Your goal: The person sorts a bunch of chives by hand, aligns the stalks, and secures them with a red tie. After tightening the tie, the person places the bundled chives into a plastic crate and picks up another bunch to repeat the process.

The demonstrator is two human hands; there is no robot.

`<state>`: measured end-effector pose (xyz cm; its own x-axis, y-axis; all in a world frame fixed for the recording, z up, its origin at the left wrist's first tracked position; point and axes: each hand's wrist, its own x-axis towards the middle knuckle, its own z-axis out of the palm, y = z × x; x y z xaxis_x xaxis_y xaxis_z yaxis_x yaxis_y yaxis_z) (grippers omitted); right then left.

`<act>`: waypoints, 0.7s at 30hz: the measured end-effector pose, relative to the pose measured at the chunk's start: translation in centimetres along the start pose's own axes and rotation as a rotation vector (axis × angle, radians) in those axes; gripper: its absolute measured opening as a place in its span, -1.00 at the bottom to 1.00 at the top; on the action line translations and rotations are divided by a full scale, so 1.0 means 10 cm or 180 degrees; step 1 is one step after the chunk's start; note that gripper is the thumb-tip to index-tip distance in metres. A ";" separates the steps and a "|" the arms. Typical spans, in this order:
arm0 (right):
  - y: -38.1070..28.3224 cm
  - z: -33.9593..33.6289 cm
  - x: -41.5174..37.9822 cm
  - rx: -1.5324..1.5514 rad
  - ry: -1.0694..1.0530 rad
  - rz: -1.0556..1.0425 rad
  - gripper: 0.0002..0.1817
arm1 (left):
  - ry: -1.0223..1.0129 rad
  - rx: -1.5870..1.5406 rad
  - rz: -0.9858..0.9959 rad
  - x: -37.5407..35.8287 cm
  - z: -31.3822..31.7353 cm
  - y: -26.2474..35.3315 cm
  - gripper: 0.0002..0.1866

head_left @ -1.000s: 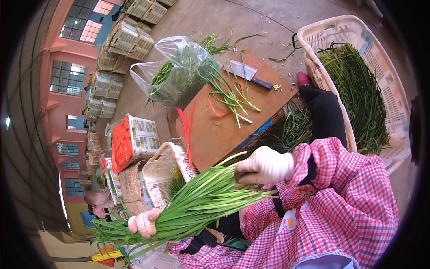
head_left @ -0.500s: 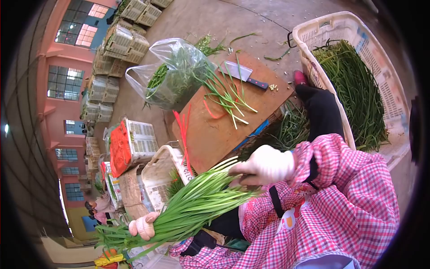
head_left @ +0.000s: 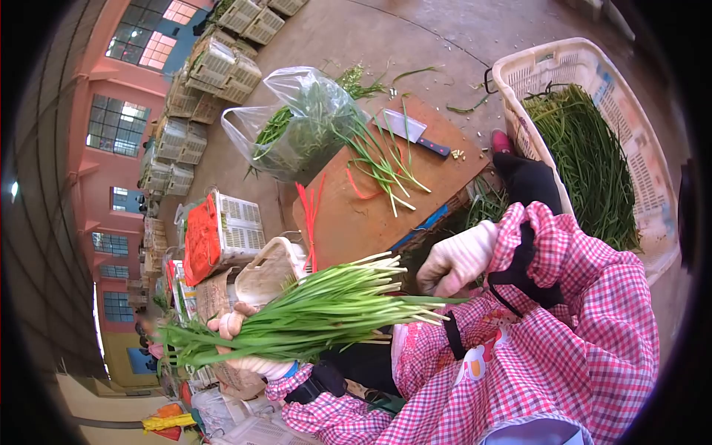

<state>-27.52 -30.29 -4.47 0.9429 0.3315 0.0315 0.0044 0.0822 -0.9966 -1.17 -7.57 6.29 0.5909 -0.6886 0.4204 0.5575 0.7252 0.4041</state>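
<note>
My left hand point(head_left: 233, 326), in a pale glove, grips a large bunch of garlic chives point(head_left: 319, 304) near its leafy end. The pale cut stem ends fan out to the right, above my lap. My right hand point(head_left: 461, 258), also gloved, is just past those stem ends with its fingers curled closed. What it holds, if anything, is hidden. On a brown board point(head_left: 348, 222) are a cleaver point(head_left: 411, 132) with a dark handle, several loose stalks point(head_left: 382, 167) and red ties point(head_left: 310, 222).
A large white crate point(head_left: 545, 144) of long green leaves stands at the right. A clear plastic bag point(head_left: 297, 119) of greens lies beyond the board. Toward the left are a crate with a red cover point(head_left: 202, 241) and stacked crates point(head_left: 219, 67). Scraps litter the floor.
My right hand has come away from the stem ends, to the right and slightly up. My left hand has raised its end of the bunch, which now lies more level.
</note>
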 end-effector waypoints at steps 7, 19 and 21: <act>0.31 0.06 -0.57 -0.3397 0.0054 0.1809 -0.76 | 0.0626 0.0514 0.0548 0.09 0.01 0.32 -0.64; 0.02 -0.13 0.41 -0.1800 0.2179 -0.0461 -0.10 | 0.0803 0.0763 0.0176 0.29 0.49 0.18 -0.83; 0.86 -0.35 0.94 -0.0517 0.1981 -0.1081 -0.32 | 0.1144 0.1453 0.0492 0.30 0.50 0.18 -0.82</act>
<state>-17.39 -29.77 -13.00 0.8952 -0.2877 0.3403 0.3344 -0.0710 -0.9397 -1.31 -8.29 12.35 0.8497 -0.4729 0.2333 0.1895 0.6868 0.7017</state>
